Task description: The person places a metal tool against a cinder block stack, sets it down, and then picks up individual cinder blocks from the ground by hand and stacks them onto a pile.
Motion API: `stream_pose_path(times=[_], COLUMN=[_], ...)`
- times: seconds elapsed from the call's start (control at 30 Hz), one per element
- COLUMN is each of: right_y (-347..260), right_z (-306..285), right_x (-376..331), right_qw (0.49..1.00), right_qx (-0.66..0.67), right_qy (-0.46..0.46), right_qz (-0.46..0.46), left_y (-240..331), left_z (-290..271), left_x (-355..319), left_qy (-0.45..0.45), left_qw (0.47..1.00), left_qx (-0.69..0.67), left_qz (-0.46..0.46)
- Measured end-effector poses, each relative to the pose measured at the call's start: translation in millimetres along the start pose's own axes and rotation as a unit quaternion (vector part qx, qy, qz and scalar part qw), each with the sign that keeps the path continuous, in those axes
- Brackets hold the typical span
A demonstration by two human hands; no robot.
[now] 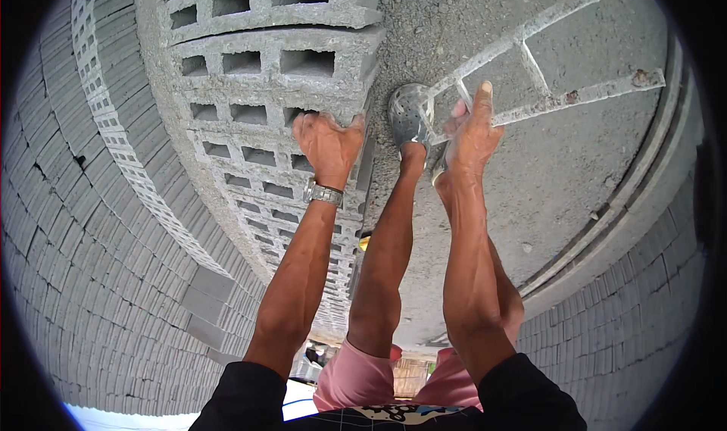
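My left hand (329, 145), with a metal-banded watch (324, 193) at the wrist, is curled over the end of a grey hollow concrete block (275, 115) in a long row. Its fingers bend in at the block's hollow, and the fingertips are partly hidden. In my right hand (475, 139) is a cement-coated, ladder-shaped metal frame (535, 69), gripped near its lower end with the thumb laid along it. The frame slants up to the right, two long rails joined by short crossbars.
My foot in a grey clog (410, 113) stands between the block row and the frame. Gritty concrete ground (553, 181) spreads right, ending at a curved raised edge (606, 211). Tall stacks of grey blocks (91, 279) rise at left, and more blocks (628, 302) stand lower right.
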State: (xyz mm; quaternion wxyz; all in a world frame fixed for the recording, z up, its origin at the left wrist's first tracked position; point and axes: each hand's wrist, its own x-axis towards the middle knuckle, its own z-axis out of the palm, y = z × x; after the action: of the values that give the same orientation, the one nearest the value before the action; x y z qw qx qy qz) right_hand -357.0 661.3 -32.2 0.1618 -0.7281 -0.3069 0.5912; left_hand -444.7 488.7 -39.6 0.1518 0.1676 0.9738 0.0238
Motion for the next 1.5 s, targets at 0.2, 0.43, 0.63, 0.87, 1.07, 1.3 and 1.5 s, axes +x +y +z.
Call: stream_pose_path(times=[0.2, 0.43, 0.63, 0.87, 1.07, 1.3, 1.5], right_y=[21, 1, 36, 62, 31, 86, 26], right_z=[-12, -15, 21, 30, 35, 48, -16], right_x=[32, 58, 55, 73, 44, 59, 72], right_qw=[0.997, 0.994, 0.987, 0.993, 0.984, 0.987, 0.991], right_qx=[0.031, 0.098, 0.114, 0.025, 0.124, -0.002, 0.082], right_qy=[-0.045, -0.042, -0.113, -0.104, -0.128, -0.159, -0.031], right_qz=[0.047, -0.023, 0.025, -0.056, -0.001, -0.019, 0.103], left_y=[-4, 1, -3, -1, -10, -5, 16], left_z=[-10, -74, -74, -65, -74, -71, -84], left_x=[7, 11, 11, 7, 16, 11, 15], left_qy=[-0.15, -0.179, -0.173, -0.177, -0.171, -0.199, -0.228], left_qw=[0.985, 0.966, 0.959, 0.961, 0.962, 0.963, 0.974], left_qx=[-0.007, -0.099, -0.151, -0.136, -0.133, -0.098, 0.013], left_qz=[-0.088, -0.159, -0.169, -0.165, -0.169, -0.152, 0.014])
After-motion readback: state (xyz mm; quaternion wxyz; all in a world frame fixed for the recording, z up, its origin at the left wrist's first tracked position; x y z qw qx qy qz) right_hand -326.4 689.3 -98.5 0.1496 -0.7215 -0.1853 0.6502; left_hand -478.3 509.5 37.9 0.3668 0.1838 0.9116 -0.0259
